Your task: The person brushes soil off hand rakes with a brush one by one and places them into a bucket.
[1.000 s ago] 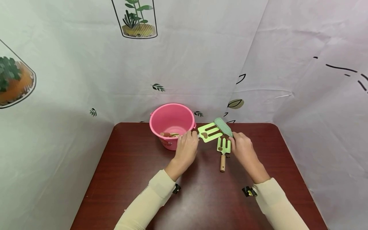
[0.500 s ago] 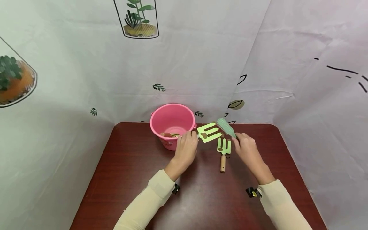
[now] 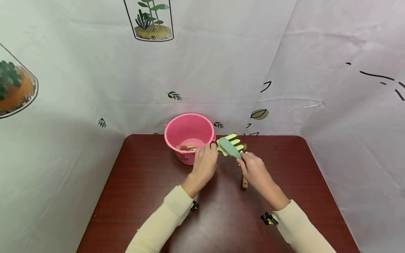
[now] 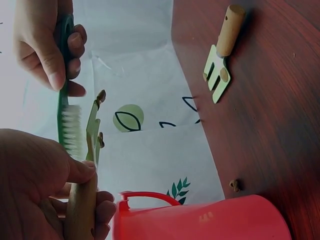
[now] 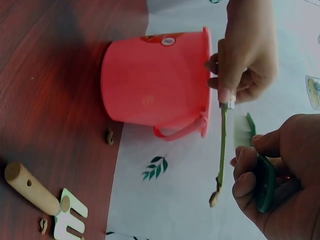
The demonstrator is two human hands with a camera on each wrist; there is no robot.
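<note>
My left hand (image 3: 205,161) grips the wooden handle (image 4: 81,205) of a light green hand fork (image 4: 93,125) beside the bucket. Brown lumps (image 5: 214,198) cling to its tine tips. My right hand (image 3: 255,170) holds a green brush (image 3: 229,147) by its handle, and the brush head overlaps the fork's tines in the head view. Seen from the left wrist, pale bristles (image 4: 71,127) face the fork at close range. A second hand fork (image 5: 70,220) lies on the table, mostly hidden under my right hand in the head view.
A pink bucket (image 3: 168,138) stands at the back of the dark red table (image 3: 142,182), with a wooden-handled tool (image 3: 182,148) inside it. Small brown bits (image 5: 109,136) lie on the table near the bucket and the second fork. A printed cloth wall (image 3: 221,63) rises behind the table.
The brush in my right hand moved slightly right off the tine tips, then swept left over the tines toward my left hand. My left hand and its fork stayed nearly still.
</note>
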